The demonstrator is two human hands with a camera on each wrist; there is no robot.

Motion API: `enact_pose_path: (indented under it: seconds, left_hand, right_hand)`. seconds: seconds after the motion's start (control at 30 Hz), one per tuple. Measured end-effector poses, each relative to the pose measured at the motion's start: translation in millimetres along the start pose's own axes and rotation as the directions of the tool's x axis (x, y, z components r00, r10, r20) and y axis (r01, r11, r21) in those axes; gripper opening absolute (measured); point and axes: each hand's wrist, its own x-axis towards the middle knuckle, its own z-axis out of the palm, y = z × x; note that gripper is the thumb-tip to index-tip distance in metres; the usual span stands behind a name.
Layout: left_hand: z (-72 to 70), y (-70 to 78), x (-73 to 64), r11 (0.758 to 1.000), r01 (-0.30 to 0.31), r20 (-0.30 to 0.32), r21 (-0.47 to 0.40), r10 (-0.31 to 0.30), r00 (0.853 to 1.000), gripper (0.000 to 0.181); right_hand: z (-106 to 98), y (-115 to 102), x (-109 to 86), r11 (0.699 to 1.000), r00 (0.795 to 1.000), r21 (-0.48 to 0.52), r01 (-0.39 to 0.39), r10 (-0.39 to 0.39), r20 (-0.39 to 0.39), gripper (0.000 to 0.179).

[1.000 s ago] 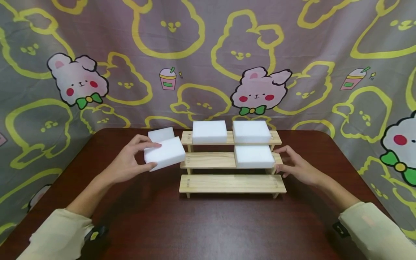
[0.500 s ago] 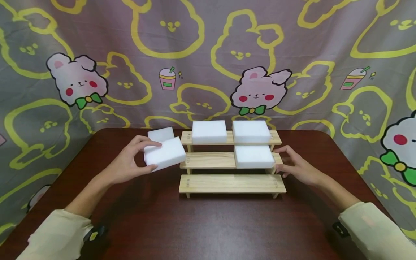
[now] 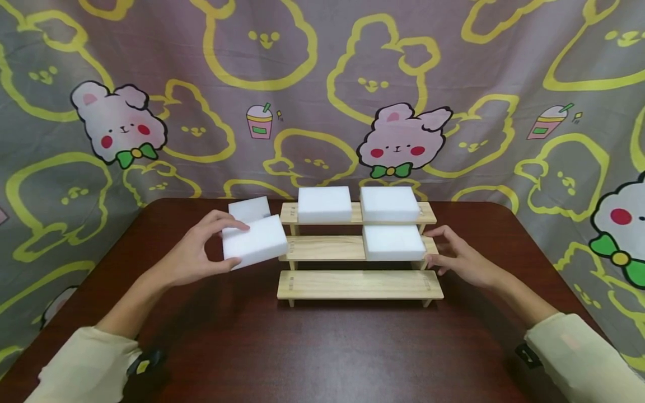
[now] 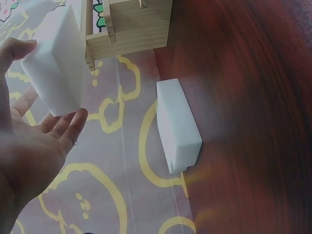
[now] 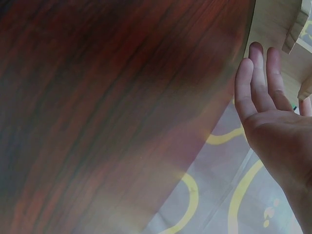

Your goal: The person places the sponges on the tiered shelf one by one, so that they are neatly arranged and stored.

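The white block (image 3: 258, 239) is in the left hand (image 3: 194, 251), held off the table (image 3: 327, 352) at the left end of the wooden shelf (image 3: 360, 285). The fingers are clamped on the block's left part, with the thumb against its near side and a finger over the top; the left wrist view shows more fingertips at its lower end. From the fingers, the block points rightward: its long axis runs roughly left to right, with the right end turned a little away from the person, so it lies slightly askew to the boards. Its right end comes just beside the left end of the middle board (image 3: 326, 248), whose bare left half lies straight on to the right; whether they touch cannot be told. The left hand is the nearer by far. On that board's right half sits a second block (image 3: 394, 243), with the right hand (image 3: 462, 262) just past it, thumb and forefinger gripping the board's right end, the other fingers loosely straight. Two more blocks (image 3: 325, 204) rest side by side on the top board (image 3: 356, 212), and a spare block (image 4: 178, 127) stands on the table behind the left hand.
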Motion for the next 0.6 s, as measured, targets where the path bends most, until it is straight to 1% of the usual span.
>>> enact_pose_path:
  seconds: [0.07, 0.23, 0.37, 0.5, 0.6]
  left_hand:
    - [-0.1, -0.4, -0.4, 1.000, -0.015, 0.009, -0.003, 0.015, 1.000, 0.051]
    - [2.5, -2.3, 1.0, 0.999, -0.038, 0.053, -0.013, 0.039, 0.998, 0.053]
    - [5.3, -2.0, 3.7, 0.999, -0.036, 0.073, -0.022, 0.037, 0.997, 0.053]
    - [9.5, -0.3, 7.0, 0.998, -0.025, 0.088, -0.062, 0.031, 0.996, 0.051]
    - [15.4, 0.8, 9.2, 0.996, -0.024, 0.097, -0.084, 0.032, 0.995, 0.050]
  right_hand:
    - [0, 0, 0.5, 1.000, 1.000, 0.000, 0.001, -0.001, -0.002, 0.048]
    - [0, 1, 0.9, 1.000, 1.000, -0.004, 0.000, 0.000, -0.007, 0.048]
    - [0, 1, 1.0, 1.000, 1.000, -0.007, -0.002, 0.002, -0.004, 0.048]
    - [0, 0, 1.0, 1.000, 1.000, -0.012, -0.003, 0.003, -0.003, 0.049]
    - [1, 0, 1.1, 1.000, 1.000, -0.010, -0.005, 0.005, -0.004, 0.049]
